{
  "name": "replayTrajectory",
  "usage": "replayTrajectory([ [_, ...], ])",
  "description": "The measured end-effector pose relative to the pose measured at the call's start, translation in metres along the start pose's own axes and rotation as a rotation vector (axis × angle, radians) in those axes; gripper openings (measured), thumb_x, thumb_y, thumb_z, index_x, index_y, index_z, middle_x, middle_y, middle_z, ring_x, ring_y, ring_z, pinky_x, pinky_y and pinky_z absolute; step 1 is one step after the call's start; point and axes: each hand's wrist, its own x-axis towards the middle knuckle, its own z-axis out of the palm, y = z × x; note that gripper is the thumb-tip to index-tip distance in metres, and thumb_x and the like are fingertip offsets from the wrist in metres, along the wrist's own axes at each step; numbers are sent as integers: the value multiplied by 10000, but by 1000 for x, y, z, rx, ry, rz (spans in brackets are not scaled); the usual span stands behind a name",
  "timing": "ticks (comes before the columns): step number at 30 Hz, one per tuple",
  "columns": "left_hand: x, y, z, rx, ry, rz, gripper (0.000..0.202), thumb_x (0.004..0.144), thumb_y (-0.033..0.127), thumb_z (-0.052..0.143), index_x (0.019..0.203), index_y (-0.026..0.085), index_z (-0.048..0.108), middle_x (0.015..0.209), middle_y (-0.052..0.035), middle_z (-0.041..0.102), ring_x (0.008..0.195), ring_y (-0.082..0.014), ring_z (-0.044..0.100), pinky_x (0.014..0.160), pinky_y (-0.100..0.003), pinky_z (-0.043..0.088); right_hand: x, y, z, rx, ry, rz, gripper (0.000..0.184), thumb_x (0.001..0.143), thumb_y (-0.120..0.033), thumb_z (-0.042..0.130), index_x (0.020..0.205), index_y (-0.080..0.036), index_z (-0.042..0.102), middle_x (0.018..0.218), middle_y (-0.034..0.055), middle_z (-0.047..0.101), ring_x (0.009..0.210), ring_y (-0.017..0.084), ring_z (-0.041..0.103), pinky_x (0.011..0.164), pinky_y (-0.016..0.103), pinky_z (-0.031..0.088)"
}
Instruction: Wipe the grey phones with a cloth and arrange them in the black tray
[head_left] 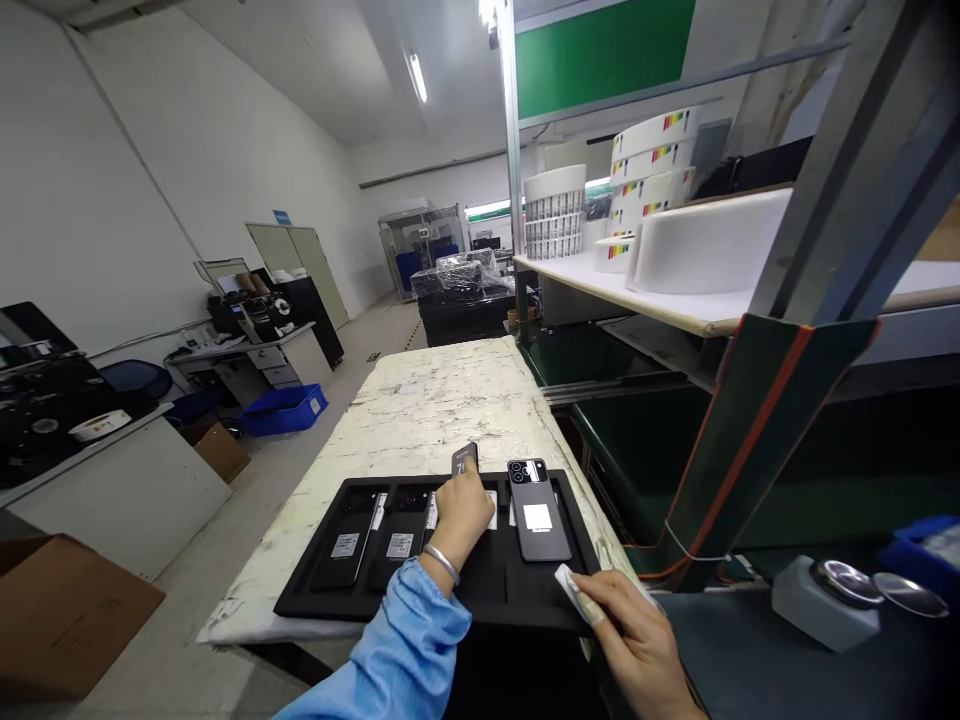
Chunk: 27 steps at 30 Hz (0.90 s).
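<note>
Mid-frame, the left hand (461, 505) grips a smartphone (463, 457) at the black tray (536, 600), tabletop (442, 395) beyond its edge; lower right, the right hand (626, 625) pinches white cloth (568, 583).

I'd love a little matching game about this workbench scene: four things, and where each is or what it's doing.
Things:
1. Right hand
2. Blue bin
3. White rolls with coloured marks
4. Silver bangle

Places and states:
A. Stacked on the white shelf
B. Around the left wrist
C. Pinching a small white piece
D. On the floor, left of the table

Pairs: 1-C; 2-D; 3-A; 4-B
</note>
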Motion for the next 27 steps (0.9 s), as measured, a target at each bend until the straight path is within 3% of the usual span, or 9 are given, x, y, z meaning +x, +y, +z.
replayTrajectory([
  [4, 0, 12, 19, 104, -42, 61, 627, 823, 119, 542, 1430, 106, 388, 869, -169, 691, 878, -320, 682, 793, -382, 469, 2, -1, -3, -2, 3, -35, 220, 949, -221, 541, 1062, -213, 730, 779, 45, 657, 686, 171, 668, 605, 249, 567],
  [8, -3, 5, 17, 150, -51, 117, 620, 864, 142, 530, 1460, 139, 358, 878, -139, 685, 866, -288, 674, 791, -361, 476, 3, -2, -4, -3, -15, -52, 231, 948, -212, 533, 1078, -212, 724, 772, 44, 648, 663, 165, 659, 585, 246, 565],
  [11, -9, -1, 11, 156, -9, 146, 664, 871, 241, 593, 1476, 157, 332, 1104, -164, 647, 1031, -310, 613, 856, -379, 471, 3, -1, -3, -9, -29, -45, 236, 949, -208, 529, 1092, -213, 718, 776, 45, 646, 670, 166, 658, 592, 249, 563],
  [13, -14, -3, 10, 155, 28, 150, 730, 841, 277, 651, 1483, 164, 323, 1328, -192, 529, 1184, -353, 510, 926, -421, 448, 2, -1, -2, -8, -32, -50, 237, 949, -202, 530, 1097, -213, 715, 782, 46, 649, 674, 164, 660, 596, 245, 563],
  [16, -22, -2, 12, 134, 53, 130, 765, 797, 225, 682, 1480, 162, 343, 1441, -210, 425, 1226, -395, 448, 980, -492, 411, 1, 0, -1, -15, -30, -66, 228, 944, -197, 539, 1090, -212, 714, 790, 45, 652, 678, 162, 664, 606, 241, 565],
  [21, -22, -7, 8, -16, 62, 102, 724, 797, 95, 579, 1483, 147, 352, 1364, -219, 520, 1124, -358, 560, 946, -444, 438, 1, 0, -2, -44, -43, -92, 234, 949, -200, 532, 1105, -218, 705, 804, 45, 650, 686, 162, 665, 603, 239, 563],
  [27, 1, -42, -6, -314, 125, 15, 532, 919, 62, 383, 1448, 118, 382, 1071, -157, 693, 970, -241, 674, 894, -357, 492, 1, 2, -1, -64, -57, -115, 232, 949, -184, 526, 1104, -214, 696, 805, 46, 646, 696, 157, 663, 617, 231, 559],
])
